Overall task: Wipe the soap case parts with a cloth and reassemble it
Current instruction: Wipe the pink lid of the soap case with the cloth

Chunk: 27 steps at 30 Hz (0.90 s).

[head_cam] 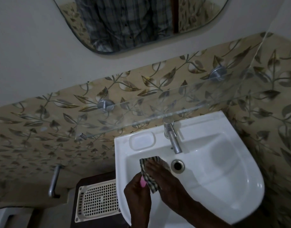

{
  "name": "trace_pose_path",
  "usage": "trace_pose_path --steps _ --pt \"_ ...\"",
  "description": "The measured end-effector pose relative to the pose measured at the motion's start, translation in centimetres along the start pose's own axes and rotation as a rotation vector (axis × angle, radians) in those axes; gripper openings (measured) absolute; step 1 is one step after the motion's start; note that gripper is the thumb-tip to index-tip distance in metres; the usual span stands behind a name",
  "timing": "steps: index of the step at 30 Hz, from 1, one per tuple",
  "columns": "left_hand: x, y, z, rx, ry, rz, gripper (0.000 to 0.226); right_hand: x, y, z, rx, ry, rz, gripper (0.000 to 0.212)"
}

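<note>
Head view: a small pink plastic soap case part (143, 182) sits pinched in the left hand (138, 191), only a sliver of it visible between the fingers and a checked dark-and-cream cloth (149, 174). The left hand is curled closed around that pink piece. The right hand (164, 180) lies flat over the cloth, fingers stretched forward and pressing the fabric against the part; the cloth wraps under its palm and folds out past the fingertips. Both hands hover above the left side of the white ceramic wash basin (223, 170), close to the round metal drain (177, 165). A chrome tap (173, 139) stands behind the bowl. Left of the basin, a cream perforated plastic tray (98, 200) lies on a dark stand. A clear glass shelf (158, 111) runs along the leaf-patterned tiles above.
</note>
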State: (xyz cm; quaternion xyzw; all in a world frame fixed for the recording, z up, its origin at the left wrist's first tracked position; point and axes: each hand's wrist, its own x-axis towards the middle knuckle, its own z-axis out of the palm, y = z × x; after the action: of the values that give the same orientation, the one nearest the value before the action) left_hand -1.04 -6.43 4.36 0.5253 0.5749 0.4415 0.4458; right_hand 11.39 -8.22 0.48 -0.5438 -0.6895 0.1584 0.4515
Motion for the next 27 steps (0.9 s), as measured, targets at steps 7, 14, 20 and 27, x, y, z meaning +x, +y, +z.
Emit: trace_pose_path --steps 7,14,20,27 --pt "0.8 0.0 -0.5 -0.045 -0.013 0.038 0.014 0.7 -2.4 0.6 0.076 0.048 0.088 0.036" --pt "0.5 -0.3 -0.6 -0.03 0.114 -0.026 0.025 4.1 -0.3 -1.0 0.227 0.101 0.452 0.051" --pt "2.1 1.5 -0.9 -0.021 -0.063 0.014 0.009 4.5 1.0 -2.3 0.109 0.095 0.415 0.036" --pt "2.9 2.6 0.9 0.388 -0.18 0.088 0.041 3.3 -0.3 -1.1 0.07 0.127 0.33 0.027"
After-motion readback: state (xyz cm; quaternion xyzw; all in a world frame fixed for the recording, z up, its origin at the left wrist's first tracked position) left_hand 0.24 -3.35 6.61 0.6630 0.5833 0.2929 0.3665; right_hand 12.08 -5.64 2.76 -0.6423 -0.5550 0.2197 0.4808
